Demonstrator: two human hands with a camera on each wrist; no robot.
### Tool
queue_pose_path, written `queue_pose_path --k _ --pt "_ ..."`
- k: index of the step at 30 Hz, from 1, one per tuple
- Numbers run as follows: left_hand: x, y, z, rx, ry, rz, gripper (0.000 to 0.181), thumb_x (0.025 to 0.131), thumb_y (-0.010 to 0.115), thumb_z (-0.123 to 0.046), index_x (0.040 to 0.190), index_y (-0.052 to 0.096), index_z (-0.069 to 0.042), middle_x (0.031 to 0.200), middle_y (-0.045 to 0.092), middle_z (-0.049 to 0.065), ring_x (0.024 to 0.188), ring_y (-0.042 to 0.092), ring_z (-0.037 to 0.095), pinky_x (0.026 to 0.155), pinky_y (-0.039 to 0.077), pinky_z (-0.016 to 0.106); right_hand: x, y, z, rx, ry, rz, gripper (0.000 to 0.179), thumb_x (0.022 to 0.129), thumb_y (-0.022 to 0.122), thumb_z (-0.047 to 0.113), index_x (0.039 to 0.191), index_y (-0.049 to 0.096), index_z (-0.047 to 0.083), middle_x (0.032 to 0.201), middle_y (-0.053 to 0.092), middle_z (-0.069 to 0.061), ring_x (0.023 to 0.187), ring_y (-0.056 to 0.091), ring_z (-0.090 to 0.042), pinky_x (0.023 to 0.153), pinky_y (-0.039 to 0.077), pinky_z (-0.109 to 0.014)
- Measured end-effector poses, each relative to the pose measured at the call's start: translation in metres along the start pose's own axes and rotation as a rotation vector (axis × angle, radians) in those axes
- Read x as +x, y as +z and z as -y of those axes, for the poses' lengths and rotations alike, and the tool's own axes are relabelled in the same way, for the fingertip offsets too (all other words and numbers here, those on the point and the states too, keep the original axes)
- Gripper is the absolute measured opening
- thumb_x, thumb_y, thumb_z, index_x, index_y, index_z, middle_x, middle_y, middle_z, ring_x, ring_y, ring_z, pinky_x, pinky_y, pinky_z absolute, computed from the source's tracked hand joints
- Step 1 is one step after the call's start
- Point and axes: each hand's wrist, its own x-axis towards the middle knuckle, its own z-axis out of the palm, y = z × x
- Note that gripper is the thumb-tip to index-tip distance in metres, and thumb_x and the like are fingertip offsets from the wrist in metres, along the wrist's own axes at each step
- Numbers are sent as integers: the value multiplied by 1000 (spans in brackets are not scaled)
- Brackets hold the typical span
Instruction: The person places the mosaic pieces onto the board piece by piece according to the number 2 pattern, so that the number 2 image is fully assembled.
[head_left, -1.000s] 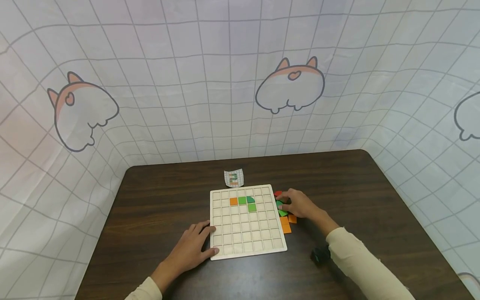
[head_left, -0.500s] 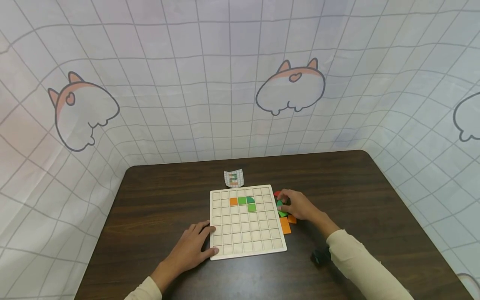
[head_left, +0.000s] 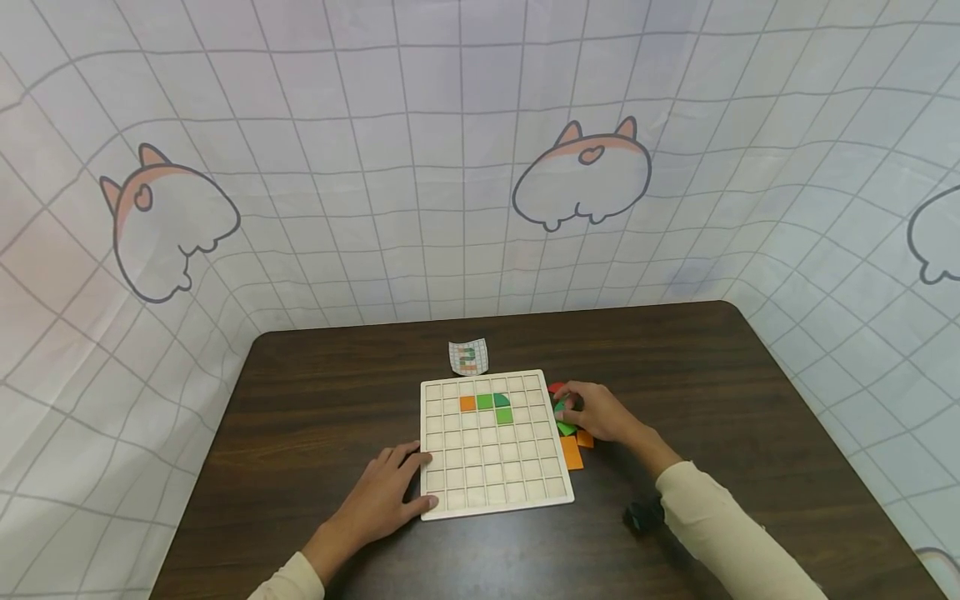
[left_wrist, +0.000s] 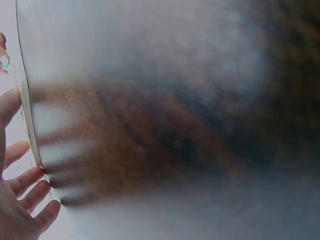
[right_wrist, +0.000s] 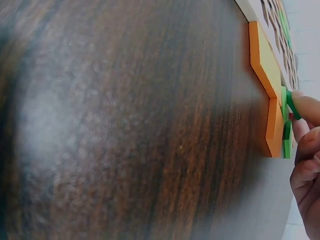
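Little chg vs 1 s ago: R hand (head_left: 600,412) still at pile (head_left: 572,452) by board (head_left: 472,467), fingers pinching grn tile (right_wrist: 292,105); L hand (head_left: 386,496) on board edge, fingers spread, so nothing new placed.

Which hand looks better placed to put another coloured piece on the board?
Probably the right hand: it pinches a dark green tile beside the right edge of the gridded board, near the orange tiles. The left hand rests at the board's left edge, across from them.
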Motion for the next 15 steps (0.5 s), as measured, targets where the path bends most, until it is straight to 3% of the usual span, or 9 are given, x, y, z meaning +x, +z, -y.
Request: queue_pose_path --k 8,15 --pt "1 0 0 8 1 1 63 90 70 -52 140 56 -16 150 48 12 132 49 33 105 41 57 -2 -1 0 46 23 17 13 93 74 21 101 67 12 88 61 2 80 53 -15 74 43 -32" --pt "2 2 1 23 -3 5 64 90 70 -53 140 57 -16 150 48 12 132 49 32 105 41 56 -5 -1 1 60 -28 17 12 93 73 23 94 63 15 86 61 2 79 54 -15 71 45 -28"
